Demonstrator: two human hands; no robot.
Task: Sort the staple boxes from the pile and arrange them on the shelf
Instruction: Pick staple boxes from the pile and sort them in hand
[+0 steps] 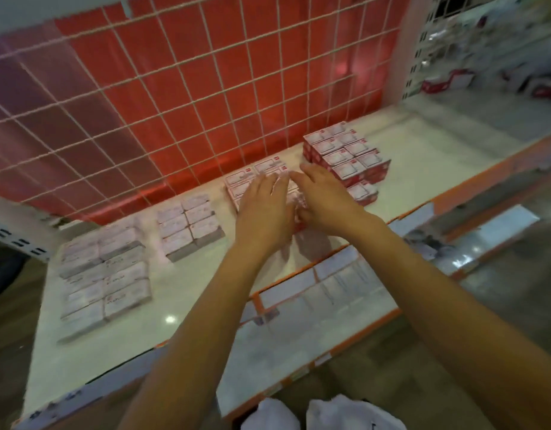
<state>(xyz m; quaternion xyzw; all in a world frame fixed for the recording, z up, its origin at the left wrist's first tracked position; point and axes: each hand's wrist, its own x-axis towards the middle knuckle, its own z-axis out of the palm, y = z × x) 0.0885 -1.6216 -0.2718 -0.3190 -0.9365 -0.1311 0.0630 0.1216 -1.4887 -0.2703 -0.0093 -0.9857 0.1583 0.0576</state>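
My left hand (265, 209) and right hand (327, 200), fingers (275, 186) straight and spread, thumbs hidden, cover blurred boxes (240, 178) lying lengthwise left-right.

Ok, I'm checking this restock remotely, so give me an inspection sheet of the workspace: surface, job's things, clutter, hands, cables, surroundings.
Surface: white glossy shelf with an orange front edge.
Job's things: four lots of staple boxes. A grey left group, a small group beside it, a red-and-white centre group, and a red stack at right, higher than the others.
Clutter: nothing seen.
Hands: left hand and right hand both lie on the centre group with their fingers fairly straight; the picture is blurred here.
Cables: nothing seen.
Surroundings: wire grid backed in red behind the shelf; label strips along the front edge; blurred shelving at far right.
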